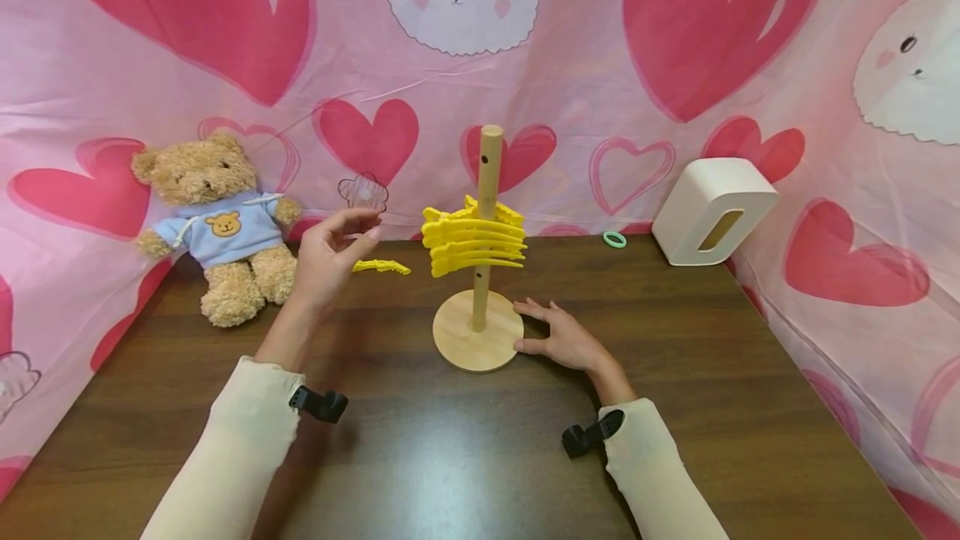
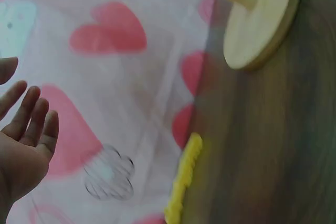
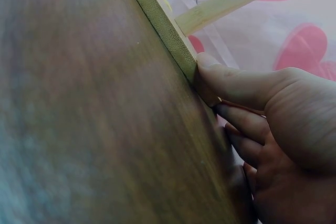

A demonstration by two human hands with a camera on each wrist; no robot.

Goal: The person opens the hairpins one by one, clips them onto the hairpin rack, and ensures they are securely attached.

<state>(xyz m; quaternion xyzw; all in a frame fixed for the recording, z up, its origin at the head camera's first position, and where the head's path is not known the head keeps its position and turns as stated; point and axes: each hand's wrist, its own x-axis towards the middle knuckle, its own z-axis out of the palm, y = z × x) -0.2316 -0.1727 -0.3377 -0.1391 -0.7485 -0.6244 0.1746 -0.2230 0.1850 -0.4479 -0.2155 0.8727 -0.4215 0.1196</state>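
Observation:
Several yellow hair clips (image 1: pixel 476 242) sit stacked across a wooden post (image 1: pixel 489 177), their thin ends toward the right. The post rises from the round wooden base of a stand (image 1: pixel 465 344). My right hand (image 1: pixel 558 338) holds the base's right edge, its thumb (image 3: pixel 231 80) against the rim and the fingers beside it. Raised left of the stand, my left hand (image 1: pixel 324 261) has loosely bent fingers and holds nothing. One more yellow clip (image 1: pixel 386 267) lies on the table behind that hand, partly hidden by it in the head view.
A teddy bear (image 1: pixel 236 227) in a blue top sits at the back left of the dark wooden table (image 1: pixel 420 457). At the back right are a small green ring (image 1: pixel 614 239) and a white box (image 1: pixel 708 202) with a slot. Pink heart-print cloth (image 1: pixel 585 48) hangs behind.

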